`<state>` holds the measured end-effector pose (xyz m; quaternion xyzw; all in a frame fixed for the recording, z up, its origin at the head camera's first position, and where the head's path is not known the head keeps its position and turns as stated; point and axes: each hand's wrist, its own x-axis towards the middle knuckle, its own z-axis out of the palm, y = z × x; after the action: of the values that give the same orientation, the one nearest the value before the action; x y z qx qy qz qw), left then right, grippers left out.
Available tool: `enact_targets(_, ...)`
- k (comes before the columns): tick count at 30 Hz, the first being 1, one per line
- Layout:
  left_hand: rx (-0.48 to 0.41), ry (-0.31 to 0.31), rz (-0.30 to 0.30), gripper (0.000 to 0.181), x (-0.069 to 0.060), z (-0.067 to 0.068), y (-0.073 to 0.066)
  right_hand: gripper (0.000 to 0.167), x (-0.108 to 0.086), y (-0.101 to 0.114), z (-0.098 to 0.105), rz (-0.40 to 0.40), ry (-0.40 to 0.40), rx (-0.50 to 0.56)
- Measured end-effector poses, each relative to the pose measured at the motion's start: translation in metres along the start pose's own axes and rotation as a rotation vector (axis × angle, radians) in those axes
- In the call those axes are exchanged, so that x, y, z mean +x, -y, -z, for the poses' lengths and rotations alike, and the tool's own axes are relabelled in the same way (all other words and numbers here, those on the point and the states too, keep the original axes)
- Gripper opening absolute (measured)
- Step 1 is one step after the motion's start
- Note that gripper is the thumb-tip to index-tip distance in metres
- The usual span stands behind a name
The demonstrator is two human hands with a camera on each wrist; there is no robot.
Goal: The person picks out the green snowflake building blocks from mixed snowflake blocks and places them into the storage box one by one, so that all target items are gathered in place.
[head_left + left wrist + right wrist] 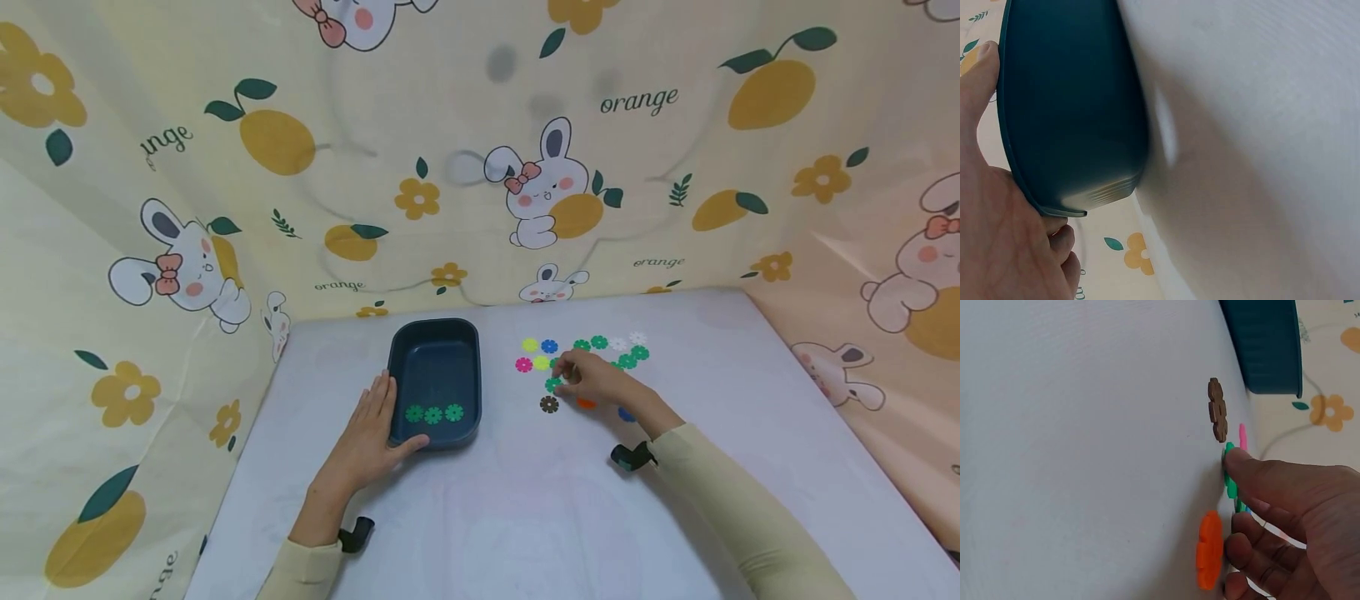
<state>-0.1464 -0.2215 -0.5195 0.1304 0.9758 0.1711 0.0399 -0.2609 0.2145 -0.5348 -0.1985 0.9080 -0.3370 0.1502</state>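
A dark blue tray point(435, 333) stands on the white tabletop, with several green flower-shaped discs point(433, 415) lying inside at its near end. My left hand point(367, 433) rests against the tray's left side, fingers straight along the wall and thumb across the near rim. On the right, my right hand point(596, 379) reaches down among scattered flower discs. Its thumb touches a green disc point(1230, 481), while a gap shows between thumb and forefinger. Close by lie a brown disc point(549, 404) and an orange disc point(1210, 550), the latter partly covered in the head view.
Beyond the right hand lie more discs: yellow point(530, 344), blue point(550, 346), pink point(523, 365), green point(639, 353) and white point(637, 338). Another blue disc point(627, 414) is half hidden under the right wrist. A patterned cloth point(465, 275) hangs behind the table.
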Motion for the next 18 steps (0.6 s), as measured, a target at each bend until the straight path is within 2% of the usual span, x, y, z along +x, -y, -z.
enact_targets(12,-0.007,0.001,-0.009,0.123,0.0012,-0.0009,0.0015,0.026,0.0010,0.0033,-0.0028,-0.037,-0.012,-0.008)
enact_targets(18,-0.008,0.003,-0.009,0.124,0.0006,-0.0008,0.0014,0.026,0.0007,0.0062,-0.0039,-0.025,-0.018,0.009)
